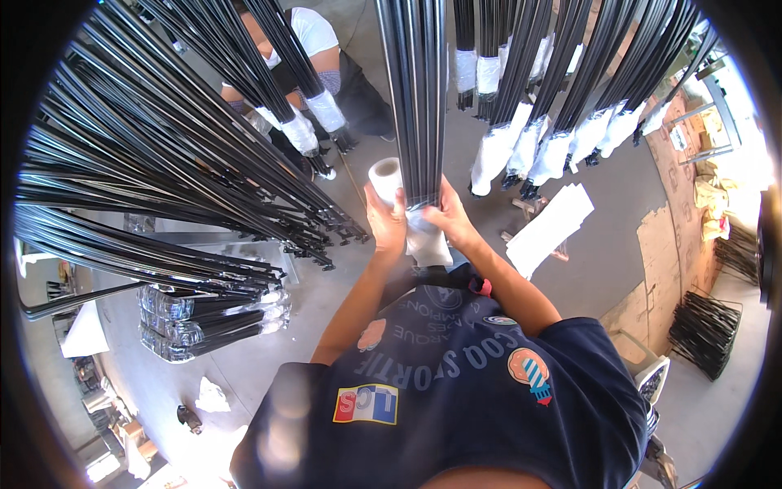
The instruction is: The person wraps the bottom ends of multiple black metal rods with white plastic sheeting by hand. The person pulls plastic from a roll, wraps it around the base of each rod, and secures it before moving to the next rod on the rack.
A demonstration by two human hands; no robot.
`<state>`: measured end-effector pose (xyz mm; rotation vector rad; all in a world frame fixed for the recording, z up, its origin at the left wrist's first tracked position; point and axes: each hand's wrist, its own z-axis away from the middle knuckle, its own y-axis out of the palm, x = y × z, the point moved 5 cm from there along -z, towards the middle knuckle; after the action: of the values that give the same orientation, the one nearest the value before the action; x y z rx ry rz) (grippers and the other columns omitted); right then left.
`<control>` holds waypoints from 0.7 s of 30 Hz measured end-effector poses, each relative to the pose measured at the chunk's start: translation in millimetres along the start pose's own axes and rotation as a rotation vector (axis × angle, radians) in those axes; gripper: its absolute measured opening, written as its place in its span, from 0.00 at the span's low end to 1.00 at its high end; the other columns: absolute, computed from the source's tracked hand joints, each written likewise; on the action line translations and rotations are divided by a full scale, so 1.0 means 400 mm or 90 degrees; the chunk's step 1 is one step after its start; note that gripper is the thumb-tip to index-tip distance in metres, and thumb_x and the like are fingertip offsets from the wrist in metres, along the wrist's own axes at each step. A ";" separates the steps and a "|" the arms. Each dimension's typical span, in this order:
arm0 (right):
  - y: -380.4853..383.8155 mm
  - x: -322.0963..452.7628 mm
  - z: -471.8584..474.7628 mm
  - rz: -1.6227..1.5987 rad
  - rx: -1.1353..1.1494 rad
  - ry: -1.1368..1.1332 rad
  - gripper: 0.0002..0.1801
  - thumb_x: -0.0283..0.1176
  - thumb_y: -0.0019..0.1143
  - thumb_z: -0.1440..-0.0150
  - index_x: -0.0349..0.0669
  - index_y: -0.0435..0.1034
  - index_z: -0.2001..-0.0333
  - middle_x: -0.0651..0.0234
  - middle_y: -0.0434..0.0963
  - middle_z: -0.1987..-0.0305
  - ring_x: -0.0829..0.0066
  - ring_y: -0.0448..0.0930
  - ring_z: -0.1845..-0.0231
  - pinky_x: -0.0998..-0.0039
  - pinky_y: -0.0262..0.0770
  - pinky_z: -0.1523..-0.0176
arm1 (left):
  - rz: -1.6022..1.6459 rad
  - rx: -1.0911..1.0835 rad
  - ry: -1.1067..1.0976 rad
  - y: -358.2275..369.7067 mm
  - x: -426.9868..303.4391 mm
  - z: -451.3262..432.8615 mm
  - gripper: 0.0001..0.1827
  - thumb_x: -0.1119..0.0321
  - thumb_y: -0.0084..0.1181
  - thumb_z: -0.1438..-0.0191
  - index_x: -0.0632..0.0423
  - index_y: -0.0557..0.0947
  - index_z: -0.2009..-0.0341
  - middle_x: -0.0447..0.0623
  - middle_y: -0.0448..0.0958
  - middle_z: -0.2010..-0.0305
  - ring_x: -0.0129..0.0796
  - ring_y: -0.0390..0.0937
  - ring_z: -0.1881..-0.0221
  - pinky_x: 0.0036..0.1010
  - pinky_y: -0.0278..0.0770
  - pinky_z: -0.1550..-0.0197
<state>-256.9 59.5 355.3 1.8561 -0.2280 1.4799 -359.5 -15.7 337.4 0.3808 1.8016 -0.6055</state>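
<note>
My left hand point(387, 221) grips a roll of clear stretch film point(386, 176) on the left side of a hanging bundle of black rods point(418, 110). On the other side, my right hand point(451, 214) presses against the bundle, its thumb over the film layer. Clear film and white wrapping point(427, 241) surround the lower end of the rods, just below my hands. The far side of the bundle and some fingers of both hands are hidden.
Unwrapped black rods point(214, 177) crowd the left. Wrapped bundles point(553, 156) hang at right. A stack of white sheets point(550, 229) rests on a low stand at right. Film-wrapped packs point(183, 327) lie lower left. Another person point(314, 43) crouches behind the hanging rods.
</note>
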 end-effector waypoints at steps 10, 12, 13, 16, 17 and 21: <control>0.043 0.043 -0.016 0.346 -0.155 0.002 0.17 0.27 0.63 0.59 0.32 0.69 0.65 0.66 0.77 0.71 0.85 0.74 0.69 0.78 0.71 0.65 | 0.048 -0.077 -0.040 -0.019 0.050 0.008 0.32 0.47 0.54 0.54 0.63 0.64 0.56 0.59 0.69 0.64 0.46 0.69 0.61 0.37 0.65 0.57; 0.038 0.032 -0.018 0.341 -0.159 0.040 0.14 0.28 0.63 0.59 0.32 0.71 0.68 0.67 0.77 0.74 0.85 0.74 0.72 0.79 0.71 0.67 | 0.073 -0.098 -0.033 -0.025 0.039 0.007 0.35 0.45 0.55 0.56 0.63 0.63 0.56 0.57 0.69 0.63 0.43 0.69 0.61 0.36 0.65 0.57; 0.032 0.021 -0.021 0.317 -0.159 0.037 0.13 0.28 0.63 0.59 0.32 0.72 0.70 0.67 0.77 0.75 0.85 0.74 0.73 0.79 0.71 0.68 | 0.104 -0.108 -0.020 -0.030 0.026 0.004 0.36 0.45 0.56 0.57 0.63 0.63 0.56 0.56 0.68 0.63 0.42 0.68 0.61 0.35 0.65 0.57; 0.035 -0.007 -0.020 0.225 -0.150 0.075 0.11 0.26 0.63 0.58 0.32 0.73 0.71 0.69 0.77 0.75 0.87 0.73 0.73 0.81 0.71 0.69 | 0.182 -0.130 -0.003 -0.057 0.005 0.009 0.39 0.43 0.59 0.60 0.63 0.63 0.55 0.54 0.68 0.61 0.37 0.68 0.61 0.33 0.66 0.56; 0.037 -0.009 -0.021 0.220 -0.142 0.080 0.11 0.26 0.62 0.58 0.32 0.73 0.70 0.69 0.77 0.75 0.87 0.73 0.73 0.82 0.71 0.69 | 0.176 -0.126 0.023 -0.065 0.024 0.008 0.39 0.43 0.59 0.61 0.63 0.63 0.55 0.53 0.68 0.62 0.37 0.69 0.61 0.32 0.66 0.56; 0.056 0.002 -0.029 0.173 -0.111 0.084 0.10 0.22 0.60 0.56 0.31 0.74 0.67 0.69 0.77 0.73 0.87 0.73 0.72 0.83 0.70 0.68 | 0.165 -0.091 0.071 -0.095 0.018 0.003 0.40 0.41 0.59 0.62 0.63 0.64 0.57 0.53 0.69 0.64 0.39 0.70 0.64 0.32 0.67 0.58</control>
<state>-277.8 51.2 366.4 1.6294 -0.5457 1.7001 -381.1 -47.7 338.3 0.5492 1.8501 -0.2778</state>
